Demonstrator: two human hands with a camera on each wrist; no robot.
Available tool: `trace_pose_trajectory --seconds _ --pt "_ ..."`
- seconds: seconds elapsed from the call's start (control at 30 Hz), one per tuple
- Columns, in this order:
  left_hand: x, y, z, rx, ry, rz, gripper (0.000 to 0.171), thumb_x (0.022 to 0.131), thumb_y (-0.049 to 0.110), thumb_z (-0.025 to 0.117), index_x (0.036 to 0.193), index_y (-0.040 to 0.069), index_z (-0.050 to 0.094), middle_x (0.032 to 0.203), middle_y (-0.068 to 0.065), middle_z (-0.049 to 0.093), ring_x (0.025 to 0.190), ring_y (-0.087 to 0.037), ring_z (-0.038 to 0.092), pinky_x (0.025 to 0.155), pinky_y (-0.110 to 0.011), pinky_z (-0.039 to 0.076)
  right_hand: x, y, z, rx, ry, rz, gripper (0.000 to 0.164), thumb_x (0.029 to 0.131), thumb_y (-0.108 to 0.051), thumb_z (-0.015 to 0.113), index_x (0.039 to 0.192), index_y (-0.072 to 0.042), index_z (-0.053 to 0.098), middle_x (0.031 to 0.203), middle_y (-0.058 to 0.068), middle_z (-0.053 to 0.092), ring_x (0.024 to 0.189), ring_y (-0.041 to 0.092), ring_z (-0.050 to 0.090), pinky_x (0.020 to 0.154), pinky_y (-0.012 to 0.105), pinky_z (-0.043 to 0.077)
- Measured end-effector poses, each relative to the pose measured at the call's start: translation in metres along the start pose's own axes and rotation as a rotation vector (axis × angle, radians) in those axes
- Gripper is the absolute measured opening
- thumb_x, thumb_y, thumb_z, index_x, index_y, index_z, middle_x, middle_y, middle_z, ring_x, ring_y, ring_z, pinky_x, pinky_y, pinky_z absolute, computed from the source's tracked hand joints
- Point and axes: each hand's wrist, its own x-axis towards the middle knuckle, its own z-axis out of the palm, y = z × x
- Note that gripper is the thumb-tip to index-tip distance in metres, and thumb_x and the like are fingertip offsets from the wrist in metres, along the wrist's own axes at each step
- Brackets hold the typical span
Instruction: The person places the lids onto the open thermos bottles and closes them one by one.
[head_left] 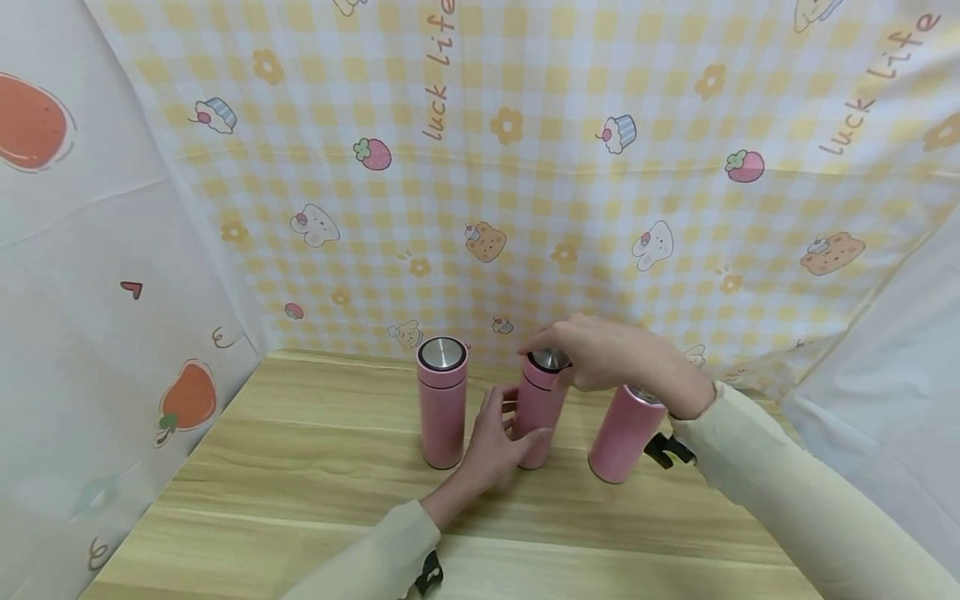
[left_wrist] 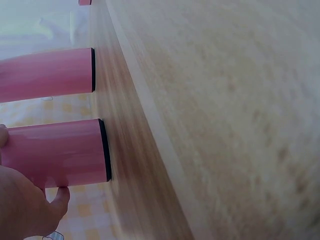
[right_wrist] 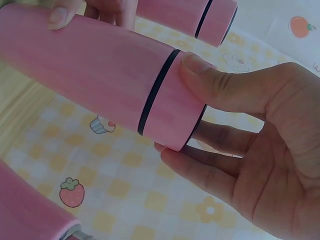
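While fingers (right_wrist: 197, 175) grip, the bottle (right_wrist: 110, 75) shows pink

This looks like a small cloth-screened booth around a wood-grain tabletop (head_left: 247, 475); whether it stands in a home or a studio cannot be told. A yellow-checked cloth (head_left: 540, 192) with cartoon prints and "luck life" lettering spans the upper frame, a fruit-printed white cloth (head_left: 82, 283) the left, a pale cloth (head_left: 885, 375) the right.

Cream sleeves (head_left: 795, 492), black wrist fittings (head_left: 663, 450)
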Motion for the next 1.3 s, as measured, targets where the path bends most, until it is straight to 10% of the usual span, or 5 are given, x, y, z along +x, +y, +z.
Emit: trace_pose_trajectory --seconds 1.3 --pt "-0.0003 0.0003 0.001 -0.007 0.015 0.029 0.059 0.09 0.022 0.082 0.135 0.009 0.045 0.132 -0.006 0.046 0.122 -0.026 0.054 0.099 -0.046 0.049 0.0053 -0.0017 0.0038 -0.091 0.053 0.025 0.027 0.081 -0.013 0.085 0.104 -0.015 0.07 0.063 -0.007 0.048 0.052 0.006 0.04 0.048 0.026 0.037"
